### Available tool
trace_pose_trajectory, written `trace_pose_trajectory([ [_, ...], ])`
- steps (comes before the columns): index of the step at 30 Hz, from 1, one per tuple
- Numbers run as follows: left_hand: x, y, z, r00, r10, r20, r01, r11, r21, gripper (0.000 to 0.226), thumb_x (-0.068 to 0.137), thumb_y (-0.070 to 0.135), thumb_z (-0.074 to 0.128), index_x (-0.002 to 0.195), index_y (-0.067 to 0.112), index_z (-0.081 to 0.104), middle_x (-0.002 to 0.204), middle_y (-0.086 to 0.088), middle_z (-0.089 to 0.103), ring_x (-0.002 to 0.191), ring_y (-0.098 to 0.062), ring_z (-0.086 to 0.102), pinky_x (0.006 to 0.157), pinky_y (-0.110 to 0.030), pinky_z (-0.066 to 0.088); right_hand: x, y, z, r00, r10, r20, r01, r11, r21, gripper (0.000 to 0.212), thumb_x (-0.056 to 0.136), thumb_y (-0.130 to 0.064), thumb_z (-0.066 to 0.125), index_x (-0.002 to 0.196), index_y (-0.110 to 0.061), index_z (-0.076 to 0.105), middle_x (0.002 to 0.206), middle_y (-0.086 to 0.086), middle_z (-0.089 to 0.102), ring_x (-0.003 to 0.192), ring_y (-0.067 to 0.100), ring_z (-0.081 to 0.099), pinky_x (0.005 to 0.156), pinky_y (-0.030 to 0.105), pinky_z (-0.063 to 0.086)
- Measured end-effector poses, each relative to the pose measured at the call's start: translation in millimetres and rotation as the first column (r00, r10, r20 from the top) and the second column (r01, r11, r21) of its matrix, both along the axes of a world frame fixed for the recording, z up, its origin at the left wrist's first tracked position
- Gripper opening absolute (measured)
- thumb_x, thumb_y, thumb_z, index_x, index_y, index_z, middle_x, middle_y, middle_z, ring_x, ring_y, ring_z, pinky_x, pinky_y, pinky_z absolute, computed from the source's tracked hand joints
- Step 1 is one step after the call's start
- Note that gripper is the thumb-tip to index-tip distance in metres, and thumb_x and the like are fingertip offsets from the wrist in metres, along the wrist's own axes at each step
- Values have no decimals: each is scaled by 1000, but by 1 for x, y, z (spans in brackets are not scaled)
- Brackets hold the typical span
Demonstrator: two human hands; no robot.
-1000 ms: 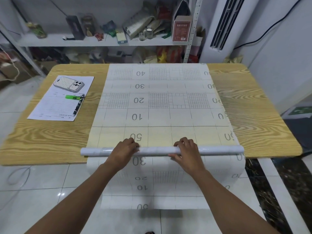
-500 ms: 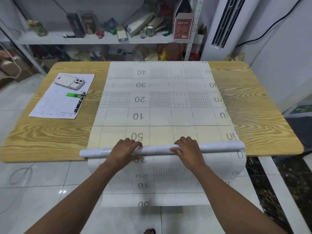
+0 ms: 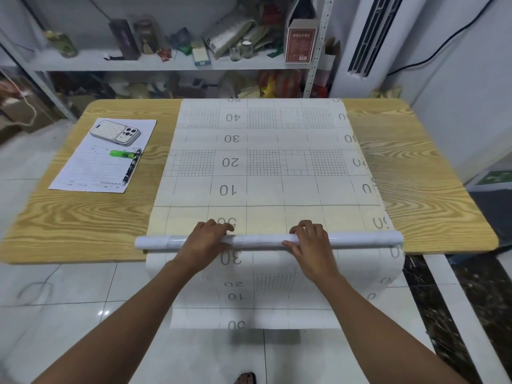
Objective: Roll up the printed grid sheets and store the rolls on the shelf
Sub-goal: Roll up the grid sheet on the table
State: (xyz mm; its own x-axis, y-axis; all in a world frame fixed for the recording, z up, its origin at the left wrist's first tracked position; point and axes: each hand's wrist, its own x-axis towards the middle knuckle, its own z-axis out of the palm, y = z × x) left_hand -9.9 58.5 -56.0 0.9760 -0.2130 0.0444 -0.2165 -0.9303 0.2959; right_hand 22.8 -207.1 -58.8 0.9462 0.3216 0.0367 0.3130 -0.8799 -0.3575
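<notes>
1. Grid sheet (image 3: 266,162) lies flat down the middle of the table (image 3: 415,189), from the table's far edge to its near edge. Its loose end hangs over the near edge toward the floor. The printed numbers 40, 30, 20 and 10 read upside down from the camera's side.
2. On the table's left part a paper form (image 3: 91,173) lies flat, apart from the sheet.
3. A phone (image 3: 116,133) rests with its camera side up on the end of the form nearer the table's far edge. A green highlighter (image 3: 122,153) and a dark pen (image 3: 131,170) lie on the form closer to the table's near edge.
4. The roll (image 3: 260,241), white and glossy, lies crosswise along the table's near edge on top of the sheet.
5. The left hand (image 3: 206,239) grips the roll left of its middle, with the fingers curled over the top toward the table's far side.
6. The right hand (image 3: 311,242) grips the roll right of its middle in the same way, with the thumb on the side facing the table's near edge.
7. The shelf (image 3: 166,63) stands behind the table's far edge, crowded with jars, packets and boxes. A red box (image 3: 300,41) stands upright toward its right end.
8. A tall white air conditioner (image 3: 368,37) stands beyond the table's far right corner.
</notes>
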Motion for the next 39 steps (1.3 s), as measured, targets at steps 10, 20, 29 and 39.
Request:
trace_pose_trajectory([
  [10,2,-4,5,999,3,-45,0,998,66,20,88,15,52,107,14,59,98,-7,64,89,-26,50,71,-29,23,0,-4,0,999,40,-34,-40,999,6,40,78,-35,71,109,-12,62,107,7,55,98,28,48,87,37,38],
  [20,-2,0,3,998,-53,25,52,997,63,26,67,3,75,91,5,67,83,-13,59,71,-34,55,56,-37,42,7,-5,0,997,62,-43,-61,998,33,28,79,-23,71,101,-11,59,98,3,60,92,28,50,79,33,36],
  [29,-8,-1,4,1000,-5,-26,7,996,89,67,53,25,87,112,12,57,88,-7,62,75,-28,57,59,-35,45,9,0,-4,996,81,23,-80,997,-12,20,84,-27,64,97,-12,62,100,5,58,88,28,50,76,35,37],
  [39,-11,-8,7,999,40,-23,-38,994,105,55,42,-1,86,91,10,63,77,-9,61,61,-28,56,50,-35,44,9,2,-4,996,38,79,-31,996,-81,16,83,-28,67,90,-14,68,94,6,60,83,30,53,72,37,42],
])
